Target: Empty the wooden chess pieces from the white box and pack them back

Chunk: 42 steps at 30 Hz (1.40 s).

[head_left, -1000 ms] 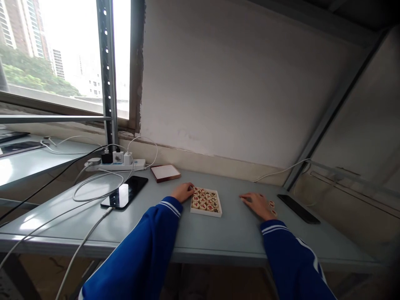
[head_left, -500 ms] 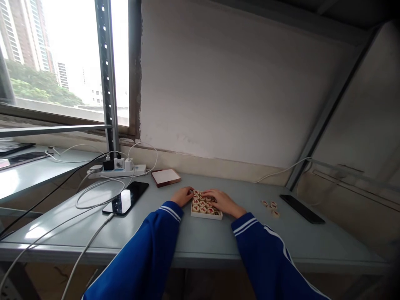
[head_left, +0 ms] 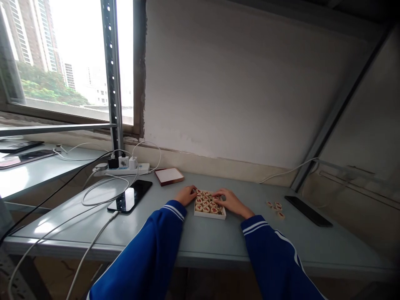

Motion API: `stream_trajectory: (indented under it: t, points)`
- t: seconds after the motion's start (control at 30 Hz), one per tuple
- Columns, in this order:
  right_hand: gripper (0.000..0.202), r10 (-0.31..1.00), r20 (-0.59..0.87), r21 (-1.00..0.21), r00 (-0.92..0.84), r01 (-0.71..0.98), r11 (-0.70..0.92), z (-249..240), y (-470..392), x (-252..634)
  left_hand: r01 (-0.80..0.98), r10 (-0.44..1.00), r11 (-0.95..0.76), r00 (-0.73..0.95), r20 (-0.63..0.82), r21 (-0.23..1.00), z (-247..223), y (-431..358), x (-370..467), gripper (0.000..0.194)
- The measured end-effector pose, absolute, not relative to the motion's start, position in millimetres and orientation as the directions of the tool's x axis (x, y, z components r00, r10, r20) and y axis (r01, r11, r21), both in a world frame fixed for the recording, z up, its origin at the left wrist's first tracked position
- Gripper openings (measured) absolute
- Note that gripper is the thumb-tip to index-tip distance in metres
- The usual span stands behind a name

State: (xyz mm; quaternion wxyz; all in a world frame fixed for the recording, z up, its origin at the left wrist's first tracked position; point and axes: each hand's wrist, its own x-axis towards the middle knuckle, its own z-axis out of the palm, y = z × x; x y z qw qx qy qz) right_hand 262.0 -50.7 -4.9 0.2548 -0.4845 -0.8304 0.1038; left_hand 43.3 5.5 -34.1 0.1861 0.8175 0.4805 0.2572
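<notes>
The left hand is steadying the box of chess pieces mid-tabletop, fingers loosely curled. The right hand, fingers spread, is pressing pieces flat; 3 loose pieces are lying nearby. Seating each disc squarely works best.

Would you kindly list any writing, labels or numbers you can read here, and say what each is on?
Nothing can be read for certain.
Round game pieces in the box: red and dark characters, too small to read.
Loose pieces on the table: red marks, too blurred.
Phone, power strip: no legible text.
</notes>
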Motion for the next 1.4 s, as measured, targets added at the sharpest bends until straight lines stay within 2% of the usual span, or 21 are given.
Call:
stream_trajectory:
  t: [0.13,0.3,0.4,0.53,0.63,0.83,0.9,1.0,1.13,1.2,1.3,1.4]
  points:
    - [0.024,0.860,0.354,-0.454,-0.369,0.736,0.502,-5.2,-53.9,270.4,0.702,0.885,-0.463,0.398,0.240,0.542,-35.1,6.7,43.0,0.029]
    - [0.024,0.882,0.439,-0.513,-0.171,0.759,0.402,-16.1,-56.2,320.1,0.693,0.879,-0.475,0.406,0.251,0.542,-32.8,4.2,43.3,0.029]
    - [0.026,0.899,0.401,-0.463,-0.175,0.808,0.364,-23.2,-60.1,346.1,0.703,0.881,-0.472,0.404,0.247,0.532,-32.2,3.5,43.5,0.029]
    - [0.033,0.898,0.365,-0.409,-0.247,0.824,0.392,-27.1,-67.7,346.1,0.708,0.879,-0.476,0.405,0.252,0.521,-34.1,5.9,43.1,0.030]
    - [0.031,0.901,0.312,-0.378,-0.302,0.830,0.410,-27.7,-71.3,340.3,0.698,0.874,-0.484,0.418,0.248,0.527,-35.6,8.0,42.5,0.030]
    - [0.030,0.904,0.409,-0.267,-0.124,0.931,0.249,-30.4,-75.4,360.8,0.697,0.871,-0.491,0.415,0.264,0.522,-36.3,9.7,42.9,0.030]
    - [0.029,0.913,0.401,-0.278,-0.081,0.939,0.205,-31.3,-74.6,367.0,0.693,0.870,-0.492,0.416,0.266,0.527,-37.0,10.7,43.3,0.030]
    - [0.023,0.922,0.379,-0.332,-0.084,0.918,0.220,-31.0,-72.4,368.6,0.699,0.879,-0.475,0.404,0.254,0.535,-37.9,11.9,43.4,0.029]
    - [0.013,0.898,0.435,-0.364,-0.069,0.898,0.246,-29.0,-74.4,370.4,0.692,0.874,-0.484,0.415,0.254,0.536,-36.8,10.4,42.6,0.030]
    - [0.010,0.890,0.454,-0.335,-0.041,0.918,0.213,-28.8,-78.6,377.5,0.683,0.865,-0.499,0.426,0.263,0.534,-35.4,8.6,42.3,0.031]
    - [0.009,0.877,0.480,-0.226,0.013,0.968,0.110,-30.8,-87.6,394.9,0.688,0.867,-0.496,0.426,0.259,0.529,-34.4,7.4,42.2,0.031]
    - [0.016,0.870,0.491,-0.123,-0.043,0.985,0.118,-36.9,-97.2,414.7,0.688,0.867,-0.496,0.427,0.258,0.529,-35.9,9.4,42.5,0.031]
